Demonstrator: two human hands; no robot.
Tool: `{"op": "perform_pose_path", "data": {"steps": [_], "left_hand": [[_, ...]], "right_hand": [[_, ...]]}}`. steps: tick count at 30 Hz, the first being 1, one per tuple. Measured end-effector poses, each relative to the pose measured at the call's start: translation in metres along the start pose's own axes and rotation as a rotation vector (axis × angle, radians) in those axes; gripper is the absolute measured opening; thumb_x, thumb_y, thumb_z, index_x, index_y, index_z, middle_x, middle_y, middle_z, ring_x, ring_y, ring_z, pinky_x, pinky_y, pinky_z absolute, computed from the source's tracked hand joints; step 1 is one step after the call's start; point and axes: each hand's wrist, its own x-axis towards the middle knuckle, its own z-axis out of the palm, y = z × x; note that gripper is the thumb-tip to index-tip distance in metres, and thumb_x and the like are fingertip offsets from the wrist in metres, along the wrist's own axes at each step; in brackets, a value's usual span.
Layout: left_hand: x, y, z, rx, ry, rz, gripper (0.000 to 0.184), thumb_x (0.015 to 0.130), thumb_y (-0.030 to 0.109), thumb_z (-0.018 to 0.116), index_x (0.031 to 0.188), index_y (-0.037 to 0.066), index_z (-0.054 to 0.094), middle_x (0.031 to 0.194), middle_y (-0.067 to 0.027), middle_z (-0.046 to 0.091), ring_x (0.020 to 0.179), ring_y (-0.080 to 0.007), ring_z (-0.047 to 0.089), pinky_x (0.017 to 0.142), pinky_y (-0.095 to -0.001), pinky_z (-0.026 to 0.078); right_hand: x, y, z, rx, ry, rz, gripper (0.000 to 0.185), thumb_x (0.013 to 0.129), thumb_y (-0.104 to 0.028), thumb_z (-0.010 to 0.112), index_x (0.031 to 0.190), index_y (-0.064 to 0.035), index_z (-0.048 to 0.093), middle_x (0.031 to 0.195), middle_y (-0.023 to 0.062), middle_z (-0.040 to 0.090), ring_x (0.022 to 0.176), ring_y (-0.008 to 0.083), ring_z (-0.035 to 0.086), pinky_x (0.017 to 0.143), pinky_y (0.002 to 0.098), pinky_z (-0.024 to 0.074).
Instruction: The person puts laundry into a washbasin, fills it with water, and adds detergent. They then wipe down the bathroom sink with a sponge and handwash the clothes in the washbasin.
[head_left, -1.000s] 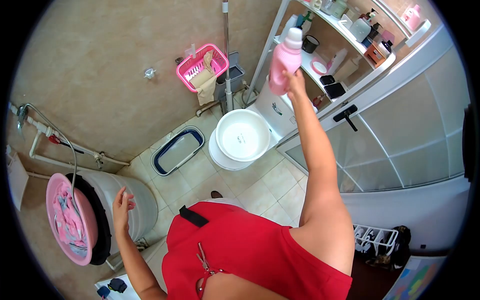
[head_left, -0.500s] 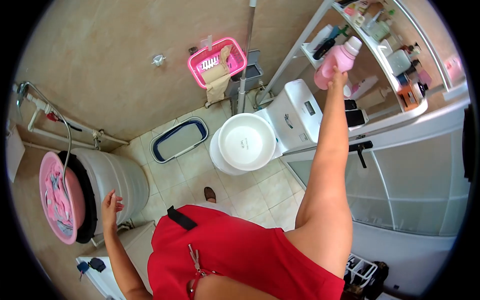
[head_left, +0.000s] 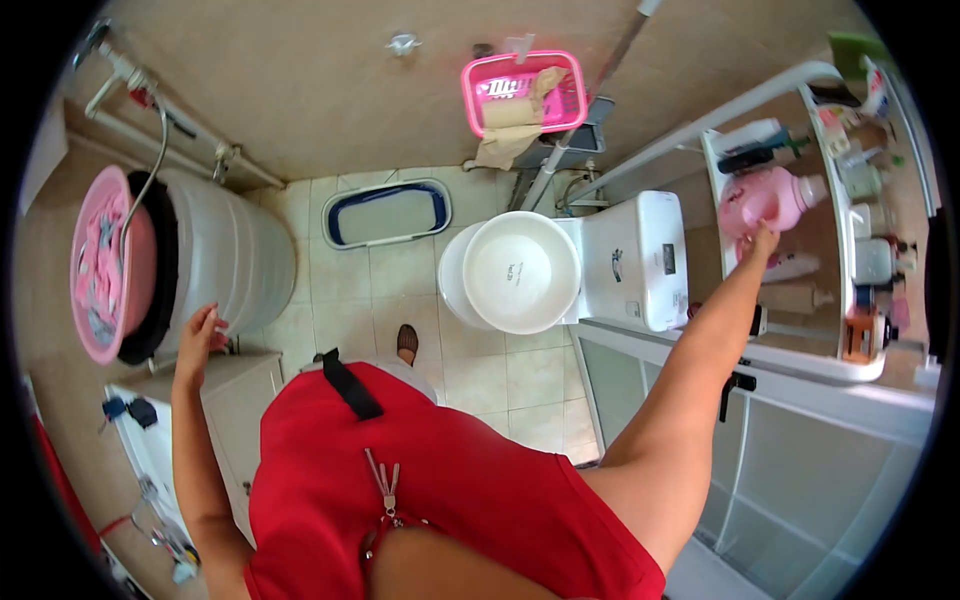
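My right hand [head_left: 763,240] grips a pink laundry detergent bottle [head_left: 762,197] by its handle side. The bottle lies tilted, its pale cap pointing right, among the things on the white shelf rack [head_left: 845,225]; whether it rests on the shelf I cannot tell. Low on the left, my left hand [head_left: 203,338] hangs with loosely curled, parted fingers and nothing in it. Nearest to it is a large whitish barrel [head_left: 235,255]. On that sits a pink basin [head_left: 143,270] with pink and grey laundry [head_left: 100,265] inside.
A white basin [head_left: 522,270] rests on the toilet, in front of its tank [head_left: 622,255]. On the tiled floor is a blue-and-white tub [head_left: 336,225]. A pink basket [head_left: 468,95] hangs on the wall beside a metal pole [head_left: 548,175]. Below the rack stands a glazed door [head_left: 790,440].
My right hand has brought the detergent bottle in to the shelf rack, and the bottle has tipped from nearly upright to lying over. The camera view has turned; my left hand stays empty.
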Motion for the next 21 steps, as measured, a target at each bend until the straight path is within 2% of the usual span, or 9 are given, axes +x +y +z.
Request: {"op": "perform_pose_path", "data": {"steps": [3,5,7,9,11,12,15,18,21], "left_hand": [[-0.004,-0.002,-0.003,-0.02,0.018,-0.031,0.049,0.097,0.038,0.056,0.134,0.007,0.054,0.093,-0.003,0.064,0.072,-0.0088,0.058,0.066,-0.0236,0.049],[-0.002,-0.011,-0.007,-0.038,0.024,-0.049,0.048,0.097,0.038,0.057,0.133,0.007,0.054,0.093,-0.0036,0.064,0.073,-0.0097,0.058,0.067,-0.0248,0.05],[-0.004,-0.019,-0.007,-0.041,0.03,-0.081,0.047,0.097,0.038,0.056,0.133,0.007,0.055,0.094,-0.0045,0.064,0.074,-0.0106,0.059,0.069,-0.0259,0.051],[-0.003,-0.033,-0.01,-0.053,0.037,-0.097,0.047,0.097,0.037,0.056,0.132,0.006,0.055,0.096,-0.0052,0.064,0.075,-0.0113,0.059,0.072,-0.0266,0.052],[-0.005,-0.051,-0.015,-0.036,0.03,-0.079,0.048,0.098,0.037,0.055,0.131,0.003,0.054,0.098,-0.0057,0.064,0.079,-0.0122,0.06,0.074,-0.0268,0.053],[-0.01,-0.056,-0.015,-0.027,0.053,-0.079,0.049,0.097,0.037,0.055,0.131,0.001,0.054,0.098,-0.0047,0.063,0.082,-0.0124,0.059,0.073,-0.0263,0.052],[-0.016,-0.082,-0.022,-0.004,0.062,-0.045,0.047,0.096,0.038,0.056,0.127,0.002,0.058,0.095,-0.0012,0.063,0.077,-0.0111,0.059,0.069,-0.0263,0.05],[-0.022,-0.102,-0.024,-0.068,0.233,-0.102,0.052,0.093,0.038,0.06,0.129,0.001,0.057,0.101,-0.0062,0.065,0.083,-0.0157,0.061,0.073,-0.029,0.051],[-0.012,-0.166,-0.048,0.066,0.456,-0.053,0.052,0.089,0.039,0.063,0.125,0.001,0.06,0.11,-0.0123,0.066,0.088,-0.0235,0.064,0.078,-0.0343,0.052]], "right_hand": [[0.023,0.015,-0.002,-0.211,0.054,0.007,0.041,0.083,-0.012,0.07,0.118,-0.0035,0.052,0.093,0.0117,0.062,0.06,0.0235,0.058,0.049,0.0403,0.0495],[0.025,0.029,0.005,-0.843,0.43,-0.384,0.057,0.08,-0.026,0.074,0.124,0.0025,0.051,0.104,0.0197,0.064,0.085,0.0365,0.062,0.076,0.0497,0.0536],[-0.007,0.031,0.018,-0.827,0.561,-0.48,0.071,0.076,-0.035,0.076,0.128,0.0061,0.049,0.116,0.0264,0.059,0.108,0.0458,0.054,0.099,0.0511,0.0435],[-0.046,0.041,0.038,-0.751,0.585,-0.656,0.068,0.077,-0.033,0.075,0.126,0.007,0.05,0.119,0.0269,0.057,0.112,0.0455,0.051,0.101,0.0502,0.0423],[-0.11,0.054,0.057,-1.421,0.698,-1.107,0.066,0.078,-0.031,0.073,0.127,0.0069,0.05,0.119,0.0275,0.056,0.109,0.0459,0.052,0.103,0.0495,0.0393],[-0.129,0.067,0.061,-0.764,0.352,-0.994,0.066,0.078,-0.027,0.075,0.128,0.0066,0.049,0.121,0.0271,0.055,0.113,0.045,0.05,0.104,0.0513,0.0371],[-0.21,0.148,0.078,-0.711,0.226,-1.008,0.066,0.076,-0.024,0.077,0.131,0.0014,0.049,0.125,0.0269,0.052,0.121,0.0442,0.043,0.104,0.0535,0.0355],[-0.308,0.234,0.081,-1.216,-0.276,-0.452,0.071,0.082,-0.035,0.072,0.136,0.0032,0.047,0.136,0.0281,0.046,0.131,0.0453,0.035,0.11,0.0524,0.0283],[-0.4,0.322,0.072,-0.926,-0.753,0.007,0.061,0.076,-0.022,0.076,0.128,0.0034,0.054,0.118,0.0251,0.062,0.107,0.0362,0.059,0.095,0.0469,0.0447]]}}
